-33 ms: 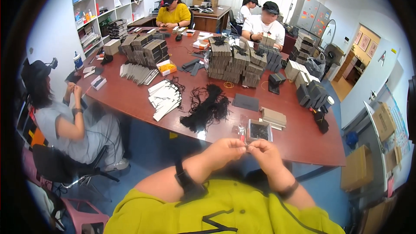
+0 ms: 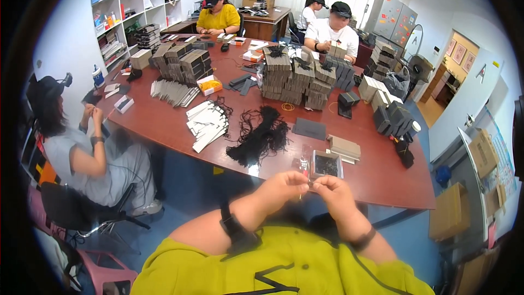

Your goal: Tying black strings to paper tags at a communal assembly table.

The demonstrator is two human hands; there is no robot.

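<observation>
Fingertips of my left hand [image 2: 287,188] and my right hand [image 2: 332,190] meet in a pinch just off the near table edge. Between them is something small and dark, too tiny to name, and a thin yellowish bit sticks down below the left fingertips. Right behind my hands sits an open box [image 2: 328,165] holding small black pieces. A small clear item with a red part [image 2: 304,166] lies beside that box, partly covered by my left hand. To the left spreads a heap of black cords [image 2: 262,136].
White cards [image 2: 208,125] fan out left of the cords. Stacked grey card bundles [image 2: 297,76] rise mid-table. Beyond the open box lie a dark flat piece [image 2: 309,128] and light brown boards [image 2: 344,147]. One person [image 2: 93,153] sits at left; others work across the red table [image 2: 393,186].
My left hand has shifted up slightly, its fingers turned a little. The thin yellowish bit now shows below its fingertips. My right hand has barely moved.
</observation>
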